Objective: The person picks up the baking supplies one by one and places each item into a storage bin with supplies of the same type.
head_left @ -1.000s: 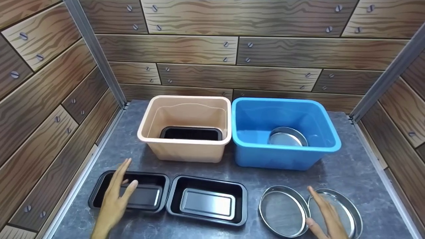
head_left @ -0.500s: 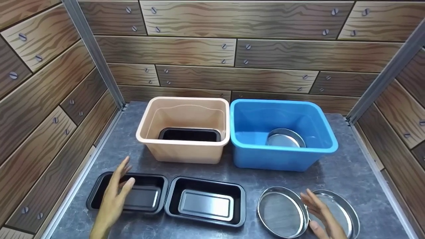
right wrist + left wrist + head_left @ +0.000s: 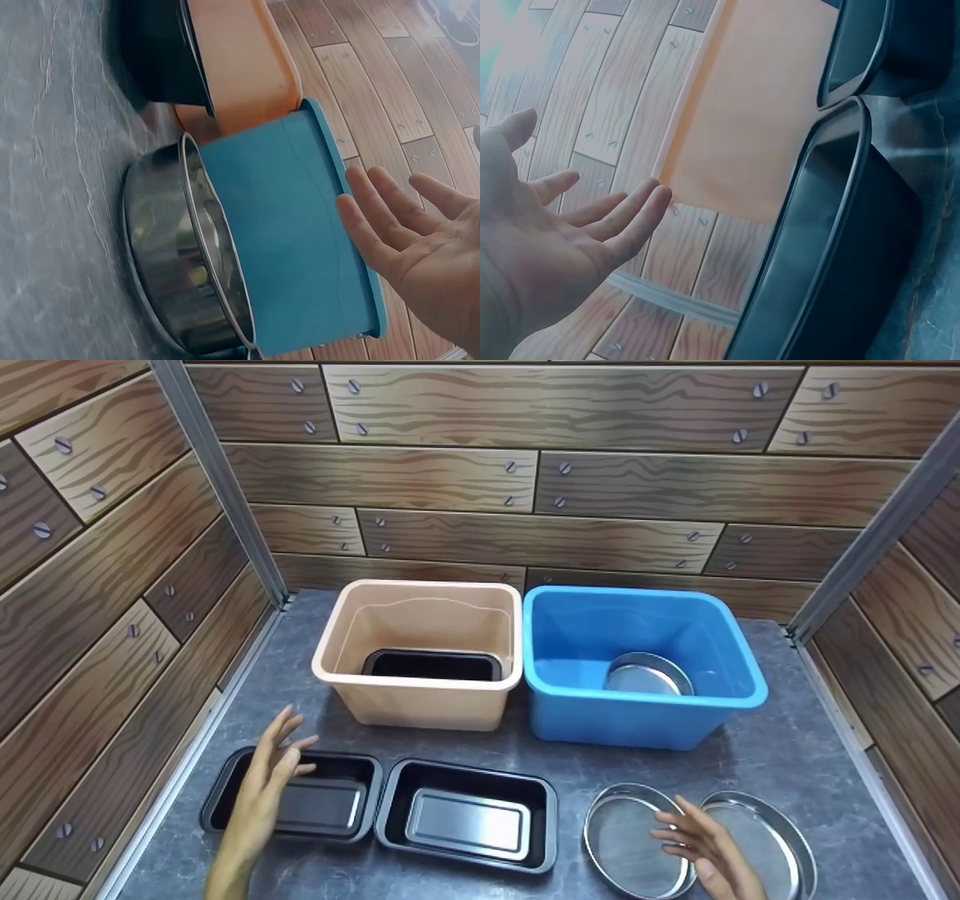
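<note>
My left hand (image 3: 259, 791) hovers above the left black loaf pan (image 3: 319, 802), fingers spread and holding nothing. Beside that pan lies a second black loaf pan (image 3: 465, 817) with a shiny base. Over on the right, my right hand (image 3: 712, 847) is held above two round metal cake pans, its fingers loosely extended with nothing in them. It partly covers the left round cake pan (image 3: 626, 840) and the right round cake pan (image 3: 757, 832). The wrist views show the left palm (image 3: 547, 255) and right palm (image 3: 427, 255) bare, apart from the pans.
Behind the pans stands a peach bin (image 3: 427, 705) with a black loaf pan (image 3: 431, 665) inside. A blue bin (image 3: 622, 724) beside it holds a round metal pan (image 3: 649, 675). Wood-patterned walls (image 3: 450, 476) enclose the grey marbled table (image 3: 337, 874) at the back and sides.
The right hand has shifted left over the left round pan, and its fingers have spread. Fingers of the left hand have spread more. The pans and bins stay put.
</note>
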`<state>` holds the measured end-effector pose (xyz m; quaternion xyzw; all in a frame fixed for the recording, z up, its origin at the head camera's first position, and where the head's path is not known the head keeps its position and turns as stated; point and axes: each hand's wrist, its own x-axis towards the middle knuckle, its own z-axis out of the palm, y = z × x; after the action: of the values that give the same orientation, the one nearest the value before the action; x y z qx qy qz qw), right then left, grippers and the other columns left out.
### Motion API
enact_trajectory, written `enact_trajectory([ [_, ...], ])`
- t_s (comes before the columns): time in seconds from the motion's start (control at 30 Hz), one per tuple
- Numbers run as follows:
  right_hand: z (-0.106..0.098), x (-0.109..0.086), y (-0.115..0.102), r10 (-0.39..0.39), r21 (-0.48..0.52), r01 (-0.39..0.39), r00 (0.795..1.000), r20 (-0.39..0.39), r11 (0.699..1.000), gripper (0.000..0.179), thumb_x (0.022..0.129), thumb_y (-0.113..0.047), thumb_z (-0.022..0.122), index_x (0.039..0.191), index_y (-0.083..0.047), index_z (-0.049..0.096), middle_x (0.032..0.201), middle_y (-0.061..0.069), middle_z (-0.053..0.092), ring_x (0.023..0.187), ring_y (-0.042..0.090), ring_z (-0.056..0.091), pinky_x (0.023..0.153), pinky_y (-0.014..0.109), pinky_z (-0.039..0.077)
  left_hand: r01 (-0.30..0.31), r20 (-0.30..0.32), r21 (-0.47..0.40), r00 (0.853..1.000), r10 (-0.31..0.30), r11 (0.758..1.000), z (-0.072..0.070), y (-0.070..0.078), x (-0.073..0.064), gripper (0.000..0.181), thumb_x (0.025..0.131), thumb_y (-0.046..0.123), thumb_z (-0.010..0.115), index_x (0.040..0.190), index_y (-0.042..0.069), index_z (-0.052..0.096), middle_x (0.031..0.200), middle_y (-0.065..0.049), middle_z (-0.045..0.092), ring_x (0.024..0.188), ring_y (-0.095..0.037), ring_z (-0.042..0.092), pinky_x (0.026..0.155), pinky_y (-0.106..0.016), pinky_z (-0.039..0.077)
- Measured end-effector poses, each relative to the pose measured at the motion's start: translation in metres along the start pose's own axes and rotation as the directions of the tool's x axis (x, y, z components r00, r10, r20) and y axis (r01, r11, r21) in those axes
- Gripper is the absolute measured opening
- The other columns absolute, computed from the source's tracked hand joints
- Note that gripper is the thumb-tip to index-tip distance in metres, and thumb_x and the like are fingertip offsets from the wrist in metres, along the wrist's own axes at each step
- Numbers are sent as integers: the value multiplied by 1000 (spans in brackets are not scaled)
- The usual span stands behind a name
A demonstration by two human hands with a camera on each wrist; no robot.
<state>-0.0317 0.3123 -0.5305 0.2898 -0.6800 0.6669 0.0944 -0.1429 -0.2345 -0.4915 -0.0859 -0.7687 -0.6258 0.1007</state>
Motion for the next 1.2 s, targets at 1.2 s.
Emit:
enact_trajectory([
  [1.2,26,1,31,107,389,-203,961,254,899,67,108,5,12,165,-25,27,151,1,55,130,19,61,105,30,52,153,41,-221,988,-147,963,0,-4,32,45,114,31,38,157,17,38,142,-12,58,118,-30,66,94,-39,58],
])
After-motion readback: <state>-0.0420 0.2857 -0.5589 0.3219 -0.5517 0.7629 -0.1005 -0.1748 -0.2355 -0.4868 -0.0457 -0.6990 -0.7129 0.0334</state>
